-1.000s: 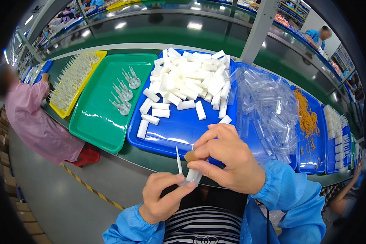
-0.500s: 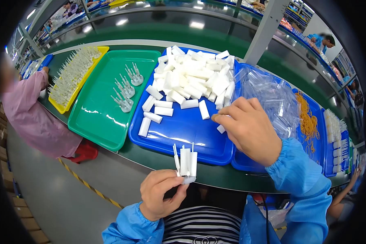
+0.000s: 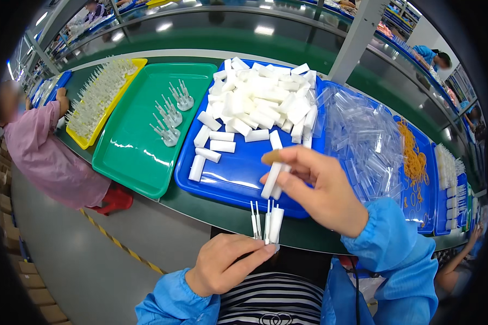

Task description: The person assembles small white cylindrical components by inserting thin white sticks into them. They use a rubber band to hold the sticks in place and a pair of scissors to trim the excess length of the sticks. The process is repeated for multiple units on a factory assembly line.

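My left hand (image 3: 228, 264) is closed in a pinch on the base of a small pronged plastic part (image 3: 258, 226), held upright in front of the near edge of the blue tray. A white block (image 3: 276, 224) stands among its thin prongs on the right side. Just above and to the right is my right hand (image 3: 328, 192), its thumb and fingers closed on white blocks (image 3: 271, 180), apparently two side by side. One fingertip wears a brown cover (image 3: 271, 157). Beyond it lies a heap of white foam-like blocks (image 3: 255, 100) in the blue tray (image 3: 228, 184).
Left stands a green tray (image 3: 130, 157) with three pronged parts (image 3: 168, 116), then a yellow tray (image 3: 87, 142) full of similar ones. Right are clear plastic sleeves (image 3: 363, 146) and orange rubber bands (image 3: 412, 157). A person in pink (image 3: 49, 146) sits at left; a metal post (image 3: 355, 43) rises behind.
My right hand has come from the tray's right side toward my left hand, bringing the white blocks along. My left hand has shifted slightly right, and the pronged part has turned.
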Demonstrator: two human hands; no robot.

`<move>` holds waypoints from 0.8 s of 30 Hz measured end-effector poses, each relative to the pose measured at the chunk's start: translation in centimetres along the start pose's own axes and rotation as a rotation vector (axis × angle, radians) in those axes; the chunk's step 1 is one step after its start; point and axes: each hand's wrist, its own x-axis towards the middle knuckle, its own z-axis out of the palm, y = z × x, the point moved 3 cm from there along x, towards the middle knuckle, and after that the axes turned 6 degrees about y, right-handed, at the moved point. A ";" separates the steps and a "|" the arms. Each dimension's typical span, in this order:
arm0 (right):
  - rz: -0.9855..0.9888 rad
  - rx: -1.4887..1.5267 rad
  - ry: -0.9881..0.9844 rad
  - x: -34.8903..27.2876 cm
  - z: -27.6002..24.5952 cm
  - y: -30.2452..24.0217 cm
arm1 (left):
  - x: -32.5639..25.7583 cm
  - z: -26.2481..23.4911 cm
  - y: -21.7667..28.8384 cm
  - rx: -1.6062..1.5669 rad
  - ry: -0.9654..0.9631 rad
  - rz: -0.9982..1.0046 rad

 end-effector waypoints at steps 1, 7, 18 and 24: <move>0.006 -0.038 -0.040 -0.4 0.0 -0.1 | 0.2 0.1 0.0 0.009 -0.014 0.010; 0.253 0.108 -0.215 -0.9 -0.7 -0.6 | 1.5 0.3 0.6 0.059 -0.103 0.047; -0.528 -0.503 -0.180 -2.7 0.5 -1.7 | 0.6 0.2 -0.7 0.081 0.069 -0.023; -0.203 -0.190 -0.252 -2.9 -0.1 -1.6 | 0.1 0.0 -0.6 -0.056 0.183 -0.117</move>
